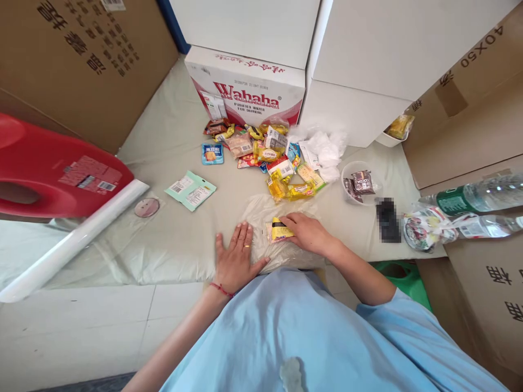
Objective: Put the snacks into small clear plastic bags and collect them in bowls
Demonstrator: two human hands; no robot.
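My left hand [233, 260] lies flat on the cloth-covered table, fingers spread, at the left edge of a clear plastic bag [261, 209]. A yellow-and-pink snack packet [279, 230] rests on that bag, and my right hand [307, 233] has its fingers closed on the packet's right end. Part of the packet is hidden under those fingers. Just beyond is a pile of wrapped snacks [267, 154] in yellow, red, blue and clear wrappers. A mint-green packet [190, 190] lies to the left, and a small blue packet [212, 154] sits beside the pile.
A Wahaha carton [249, 92] stands behind the pile. A round plastic tub [347, 170] with cocoa packets, a pixelated dark object [388, 220] and plastic bottles [482, 196] are on the right. A white roll [77, 239] and a red jug [57, 169] are on the left.
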